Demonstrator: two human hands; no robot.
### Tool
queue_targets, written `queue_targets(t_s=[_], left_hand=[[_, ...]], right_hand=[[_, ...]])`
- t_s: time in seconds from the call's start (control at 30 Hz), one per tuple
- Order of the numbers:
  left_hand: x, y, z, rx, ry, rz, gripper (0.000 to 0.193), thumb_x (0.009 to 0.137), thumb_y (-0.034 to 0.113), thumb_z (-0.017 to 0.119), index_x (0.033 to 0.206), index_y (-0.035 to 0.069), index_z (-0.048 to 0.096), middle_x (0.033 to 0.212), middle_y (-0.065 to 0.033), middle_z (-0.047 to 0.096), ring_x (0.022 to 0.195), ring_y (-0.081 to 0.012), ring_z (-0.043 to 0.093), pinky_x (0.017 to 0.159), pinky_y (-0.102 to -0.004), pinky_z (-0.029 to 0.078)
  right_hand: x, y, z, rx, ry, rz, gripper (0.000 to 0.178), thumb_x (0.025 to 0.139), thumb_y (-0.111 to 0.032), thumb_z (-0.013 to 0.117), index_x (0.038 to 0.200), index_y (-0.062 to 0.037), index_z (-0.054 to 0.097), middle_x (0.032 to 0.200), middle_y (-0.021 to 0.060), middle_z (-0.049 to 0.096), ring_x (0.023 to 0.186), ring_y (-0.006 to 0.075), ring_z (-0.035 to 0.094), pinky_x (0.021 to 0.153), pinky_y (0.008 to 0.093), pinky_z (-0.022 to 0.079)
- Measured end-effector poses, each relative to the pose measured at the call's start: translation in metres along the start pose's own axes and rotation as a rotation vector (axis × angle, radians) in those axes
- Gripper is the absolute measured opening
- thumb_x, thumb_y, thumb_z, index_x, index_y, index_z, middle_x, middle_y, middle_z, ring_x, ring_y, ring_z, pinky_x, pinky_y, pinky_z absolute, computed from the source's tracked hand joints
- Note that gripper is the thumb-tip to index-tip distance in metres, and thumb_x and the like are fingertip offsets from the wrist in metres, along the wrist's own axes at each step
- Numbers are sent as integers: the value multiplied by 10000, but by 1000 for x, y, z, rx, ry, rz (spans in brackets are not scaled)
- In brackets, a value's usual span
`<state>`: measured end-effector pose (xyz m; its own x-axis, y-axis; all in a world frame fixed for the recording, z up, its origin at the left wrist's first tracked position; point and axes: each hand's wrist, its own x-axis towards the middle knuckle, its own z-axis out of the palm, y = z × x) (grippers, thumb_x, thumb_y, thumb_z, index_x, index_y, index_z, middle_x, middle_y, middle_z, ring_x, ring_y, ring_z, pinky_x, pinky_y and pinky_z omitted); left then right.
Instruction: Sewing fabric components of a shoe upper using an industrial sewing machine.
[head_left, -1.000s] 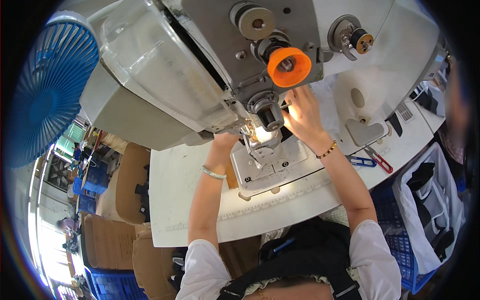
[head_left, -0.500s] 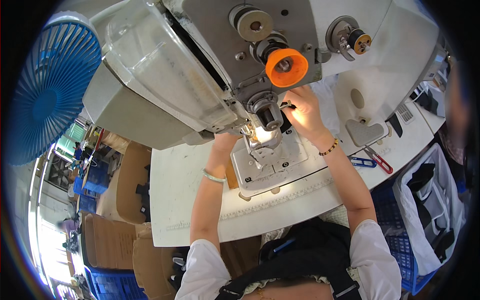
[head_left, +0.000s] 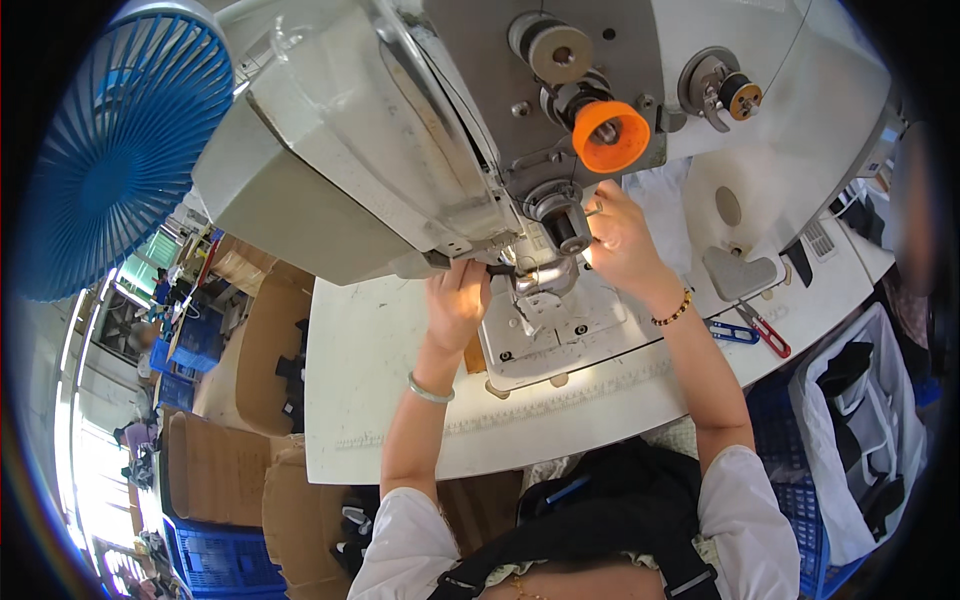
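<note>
The left hand [head_left: 457,300] reaches up under the sewing machine head [head_left: 400,170], fingers curled and pinching a small dark piece [head_left: 499,270] just left of the needle area [head_left: 540,275]; what exactly that piece is cannot be told at this size. The right hand [head_left: 620,235] is raised on the other side of the needle, fingers bent against the round metal fitting [head_left: 560,215] below the orange knob [head_left: 610,135]; whether it grips anything is unclear. Both hands sit close together, with the needle area between them and the machine head tight overhead, so there is little free room above.

Below the hands lies the grey base plate [head_left: 560,335], set into the white table [head_left: 370,380]. The table spreads open to the left of the left wrist, out to its near edge above the person's lap. To the right, past the right forearm, scissors with red and blue handles [head_left: 750,330] lie near the table's edge, well apart from both hands. A blue fan [head_left: 120,150] stands far left.
</note>
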<state>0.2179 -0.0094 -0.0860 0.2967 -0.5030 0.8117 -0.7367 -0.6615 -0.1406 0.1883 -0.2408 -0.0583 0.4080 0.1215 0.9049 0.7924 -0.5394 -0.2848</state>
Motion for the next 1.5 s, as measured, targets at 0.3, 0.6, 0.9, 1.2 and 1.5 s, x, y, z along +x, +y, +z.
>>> queue_targets(t_s=[0.3, 0.6, 0.9, 1.2, 1.5], left_hand=[[-1, 26, -20, 0, 75, 46, 353, 644, -47, 662, 987, 30, 636, 991, -74, 628, 743, -184, 582, 644, -298, 496], [3, 27, -28, -121, 37, 74, 341, 673, -27, 626, 1012, 6, 635, 1032, -98, 616, 940, -242, 588, 789, -357, 488], [7, 25, -37, -151, -32, 119, 355, 682, -38, 596, 1036, -18, 617, 1012, -121, 626, 913, -247, 623, 751, -323, 498], [9, 21, -40, -189, -39, 136, 351, 656, -37, 602, 1007, -21, 617, 1006, -112, 630, 879, -226, 631, 761, -319, 515], [11, 24, -43, -199, -62, 115, 353, 664, -52, 591, 1015, -29, 617, 990, -101, 627, 881, -222, 629, 769, -317, 519]], right_hand=[[-9, -6, -9, 34, -113, -175, 194, 658, 51, 611, 794, -87, 599, 916, -20, 657, 978, 238, 592, 805, 343, 464], [-18, -1, -5, 48, -37, -249, 245, 582, 82, 630, 769, -75, 631, 786, 22, 596, 853, 238, 592, 710, 364, 448], [-21, -2, -8, 58, -101, -193, 231, 577, 72, 635, 753, -77, 629, 748, 22, 577, 844, 236, 590, 693, 360, 444], [-25, -3, -6, 59, -106, -141, 181, 582, 62, 662, 708, -53, 604, 722, 56, 551, 812, 260, 575, 699, 378, 460], [-25, -6, -6, 113, -102, -73, 181, 590, 88, 632, 710, -43, 598, 791, 97, 600, 799, 262, 569, 691, 360, 450]])
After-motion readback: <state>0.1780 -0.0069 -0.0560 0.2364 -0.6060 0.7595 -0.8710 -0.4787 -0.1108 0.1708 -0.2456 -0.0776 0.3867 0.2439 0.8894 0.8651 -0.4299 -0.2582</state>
